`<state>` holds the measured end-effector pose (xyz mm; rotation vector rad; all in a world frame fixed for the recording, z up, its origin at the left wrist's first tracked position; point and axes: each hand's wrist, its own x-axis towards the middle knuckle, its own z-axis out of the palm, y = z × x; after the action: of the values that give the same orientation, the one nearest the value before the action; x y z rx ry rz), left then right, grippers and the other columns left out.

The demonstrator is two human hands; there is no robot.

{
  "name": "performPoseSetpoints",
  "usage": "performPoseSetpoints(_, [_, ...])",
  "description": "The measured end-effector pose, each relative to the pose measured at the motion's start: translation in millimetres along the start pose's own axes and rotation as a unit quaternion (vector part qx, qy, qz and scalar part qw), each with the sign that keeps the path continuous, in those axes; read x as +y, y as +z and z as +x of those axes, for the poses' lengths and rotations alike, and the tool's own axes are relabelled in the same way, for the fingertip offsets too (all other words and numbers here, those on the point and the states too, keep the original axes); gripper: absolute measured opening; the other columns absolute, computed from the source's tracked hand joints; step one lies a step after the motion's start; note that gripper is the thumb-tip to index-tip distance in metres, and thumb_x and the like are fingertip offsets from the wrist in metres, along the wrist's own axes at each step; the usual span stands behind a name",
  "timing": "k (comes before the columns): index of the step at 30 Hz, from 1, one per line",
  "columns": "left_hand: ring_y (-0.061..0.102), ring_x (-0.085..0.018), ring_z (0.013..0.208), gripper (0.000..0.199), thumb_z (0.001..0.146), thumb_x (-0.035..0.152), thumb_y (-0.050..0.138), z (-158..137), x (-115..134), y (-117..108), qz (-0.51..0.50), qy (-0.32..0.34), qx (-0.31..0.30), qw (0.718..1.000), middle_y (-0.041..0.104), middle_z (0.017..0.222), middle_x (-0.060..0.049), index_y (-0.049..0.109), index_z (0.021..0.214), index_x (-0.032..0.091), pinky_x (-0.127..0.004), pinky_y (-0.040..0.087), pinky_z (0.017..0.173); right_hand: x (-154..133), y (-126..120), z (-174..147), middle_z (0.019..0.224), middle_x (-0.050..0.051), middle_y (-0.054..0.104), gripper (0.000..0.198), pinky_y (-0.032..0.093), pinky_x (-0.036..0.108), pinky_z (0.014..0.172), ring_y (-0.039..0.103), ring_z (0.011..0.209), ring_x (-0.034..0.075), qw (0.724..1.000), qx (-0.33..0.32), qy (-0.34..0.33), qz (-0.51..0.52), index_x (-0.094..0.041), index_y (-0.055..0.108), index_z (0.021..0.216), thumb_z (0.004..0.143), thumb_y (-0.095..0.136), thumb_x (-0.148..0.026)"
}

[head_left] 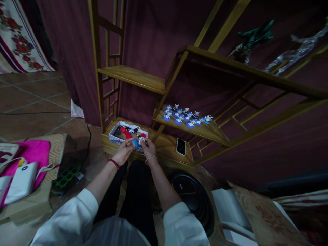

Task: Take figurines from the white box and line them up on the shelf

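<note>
In front of the low shelf, my left hand (pixel 123 151) and my right hand (pixel 149 150) meet around a small toy figurine (pixel 141 139) with a round blue base (pixel 135 143). The fingers of my left hand close on the blue base, while my right hand pinches the figure's body. Just behind them stands a white open box (pixel 115 138), holding red discs, dark pieces and other small figures. To the right, on a raised wooden shelf (pixel 207 133), several figurines (pixel 179 119) stand upright in rows, most on purple-blue bases.
A phone (pixel 180 146) lies on the bottom board right of the box. The black round object (pixel 194 201) sits on the floor by my right leg. At left, a cardboard box (pixel 55 153) bears a white power bank (pixel 22 182) and pink cloth. Statuettes (pixel 252 39) occupy the upper shelf.
</note>
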<state>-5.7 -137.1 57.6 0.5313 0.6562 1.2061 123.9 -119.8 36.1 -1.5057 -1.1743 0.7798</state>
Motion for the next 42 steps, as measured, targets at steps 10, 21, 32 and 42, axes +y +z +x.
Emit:
performPoseSetpoints(10, [0.058,-0.01,0.08,0.032,0.061,-0.001,0.062,0,-7,-4,-0.031,-0.008,-0.001,0.999,0.064,0.086,-0.004,0.062,0.09,0.012,-0.02,0.043,0.078,-4,0,-4,0.083,0.001,0.067,0.034,0.049,0.025,0.066,0.06,0.075,0.015,1.0,-0.012,-0.013,0.02,-0.019,0.062,0.09,0.067,0.055,-0.043])
performPoseSetpoints(21, [0.058,-0.009,0.079,0.033,0.064,-0.004,0.058,-2,-7,-2,-0.05,-0.021,0.012,0.998,0.064,0.087,-0.003,0.062,0.091,0.014,-0.02,0.044,0.076,-5,2,-3,0.083,0.001,0.067,0.032,0.049,0.026,0.068,0.061,0.075,0.015,0.999,-0.019,-0.019,0.042,-0.019,0.063,0.09,0.066,0.056,-0.04])
performPoseSetpoints(32, [0.059,-0.012,0.083,0.03,0.063,0.001,0.063,-3,-8,-1,-0.062,-0.032,-0.006,0.998,0.064,0.089,-0.004,0.061,0.091,0.014,-0.027,0.045,0.082,-8,2,-3,0.084,-0.001,0.067,0.03,0.049,0.026,0.07,0.061,0.075,0.014,0.999,-0.02,-0.032,0.017,-0.023,0.063,0.091,0.067,0.056,-0.04])
performPoseSetpoints(42, [0.059,-0.013,0.083,0.028,0.063,0.003,0.064,-2,-7,0,-0.059,-0.036,0.0,0.998,0.064,0.088,-0.004,0.061,0.089,0.014,-0.028,0.044,0.083,-12,0,-3,0.085,-0.002,0.067,0.029,0.049,0.025,0.07,0.06,0.075,0.014,0.998,-0.038,-0.046,0.009,-0.023,0.063,0.091,0.068,0.055,-0.038])
